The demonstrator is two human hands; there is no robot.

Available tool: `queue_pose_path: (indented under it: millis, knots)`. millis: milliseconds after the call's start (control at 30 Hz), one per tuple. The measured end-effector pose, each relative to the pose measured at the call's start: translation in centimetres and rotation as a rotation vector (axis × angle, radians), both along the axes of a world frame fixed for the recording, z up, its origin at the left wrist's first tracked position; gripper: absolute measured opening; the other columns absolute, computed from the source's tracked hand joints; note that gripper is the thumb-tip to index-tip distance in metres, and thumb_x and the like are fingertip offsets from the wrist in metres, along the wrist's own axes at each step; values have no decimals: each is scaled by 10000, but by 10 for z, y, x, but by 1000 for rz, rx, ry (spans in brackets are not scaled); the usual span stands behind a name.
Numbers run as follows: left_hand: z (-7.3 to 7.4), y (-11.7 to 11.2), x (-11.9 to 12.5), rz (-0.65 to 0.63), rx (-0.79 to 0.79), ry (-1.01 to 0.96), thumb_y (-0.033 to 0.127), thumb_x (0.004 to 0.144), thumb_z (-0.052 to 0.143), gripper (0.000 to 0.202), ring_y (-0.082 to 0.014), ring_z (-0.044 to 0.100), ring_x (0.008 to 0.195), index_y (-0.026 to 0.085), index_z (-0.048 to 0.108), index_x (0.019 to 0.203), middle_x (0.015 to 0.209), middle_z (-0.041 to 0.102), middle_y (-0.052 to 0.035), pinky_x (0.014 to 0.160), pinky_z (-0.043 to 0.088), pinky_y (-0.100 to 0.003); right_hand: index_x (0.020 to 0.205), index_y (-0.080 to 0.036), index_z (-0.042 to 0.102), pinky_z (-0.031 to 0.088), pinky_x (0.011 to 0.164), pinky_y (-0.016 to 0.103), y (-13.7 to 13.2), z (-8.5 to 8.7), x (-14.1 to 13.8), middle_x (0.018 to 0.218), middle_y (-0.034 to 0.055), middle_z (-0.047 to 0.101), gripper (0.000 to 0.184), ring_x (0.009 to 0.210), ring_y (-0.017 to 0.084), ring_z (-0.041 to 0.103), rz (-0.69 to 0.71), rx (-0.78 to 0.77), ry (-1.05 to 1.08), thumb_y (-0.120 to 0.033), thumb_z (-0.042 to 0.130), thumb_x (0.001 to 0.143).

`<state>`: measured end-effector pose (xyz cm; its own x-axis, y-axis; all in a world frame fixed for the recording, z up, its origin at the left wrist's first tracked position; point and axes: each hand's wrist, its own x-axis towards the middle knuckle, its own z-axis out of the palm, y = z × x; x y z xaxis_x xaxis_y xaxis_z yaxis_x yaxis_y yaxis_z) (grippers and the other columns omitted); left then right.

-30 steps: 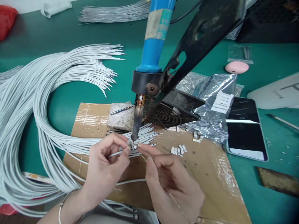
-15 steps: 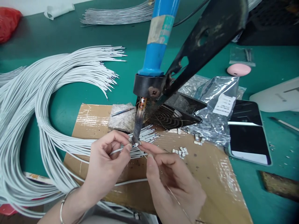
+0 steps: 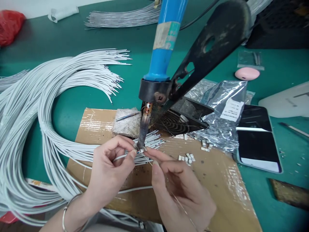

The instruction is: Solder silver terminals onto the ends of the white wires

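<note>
Below the tip of a blue-handled soldering iron (image 3: 161, 42) my two hands meet. My left hand (image 3: 113, 167) pinches the end of a white cable (image 3: 120, 157) between thumb and forefinger, close to the hot tip. Closed around a thin strand of solder wire (image 3: 180, 203), my right hand (image 3: 180, 183) points the wire's end at the tip. A small pale metal piece (image 3: 142, 149) sits at the tip by my right fingertip; its exact contact is too small to tell. Behind my fingers lie the ends of a bundle of white cables (image 3: 154, 141) on brown cardboard (image 3: 217, 183).
A black metal stand arm (image 3: 193, 64) holds the iron. Small metal pieces (image 3: 187, 158) lie right of my hands, beside a clear plastic bag (image 3: 222, 112) and a phone (image 3: 257, 138). A large cable coil (image 3: 45, 106) fills the left. A grey block (image 3: 126, 120) carries a thin metal rod.
Both hands stay nearly in place under the iron's tip. The whole view shifts slightly, and my right hand moves a very little to the right.
</note>
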<state>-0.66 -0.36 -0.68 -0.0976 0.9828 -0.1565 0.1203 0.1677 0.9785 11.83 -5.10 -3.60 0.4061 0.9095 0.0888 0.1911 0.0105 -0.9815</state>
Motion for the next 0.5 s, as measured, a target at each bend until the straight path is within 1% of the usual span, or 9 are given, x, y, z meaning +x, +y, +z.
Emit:
queue_pose_path:
  millis: [133, 233, 367, 500]
  knots:
    - [-1, 0, 0, -10, -4, -25, 85, 775, 730, 110, -29, 452, 505, 137, 688, 688, 794, 673, -7, 435, 317, -116, 745, -226, 608, 636, 742, 296, 0, 1, 0, 1051, 75, 829, 212, 893, 216, 800, -5, -8, -11, -245, 692, 940]
    - [-2, 1, 1, -9, -10, -45, 83, 785, 727, 119, -17, 402, 481, 139, 679, 691, 788, 670, 0, 420, 282, -116, 739, -231, 601, 634, 713, 280, 0, 1, -1, 1036, 72, 831, 223, 872, 212, 798, -19, -15, -15, -258, 696, 939]
    - [-1, 2, 0, -18, -4, -37, 86, 773, 738, 114, -27, 442, 506, 136, 681, 688, 797, 675, -10, 437, 309, -114, 739, -229, 604, 630, 713, 252, 1, 1, -1, 1026, 53, 834, 223, 842, 186, 799, -27, -7, -20, -244, 704, 937]
    - [-1, 0, -2, -8, -3, -32, 88, 775, 746, 115, -25, 431, 511, 137, 686, 690, 804, 677, -12, 442, 296, -115, 748, -226, 624, 644, 715, 284, 1, -1, 1, 1025, 66, 834, 201, 838, 204, 803, -5, 6, -37, -235, 714, 928]
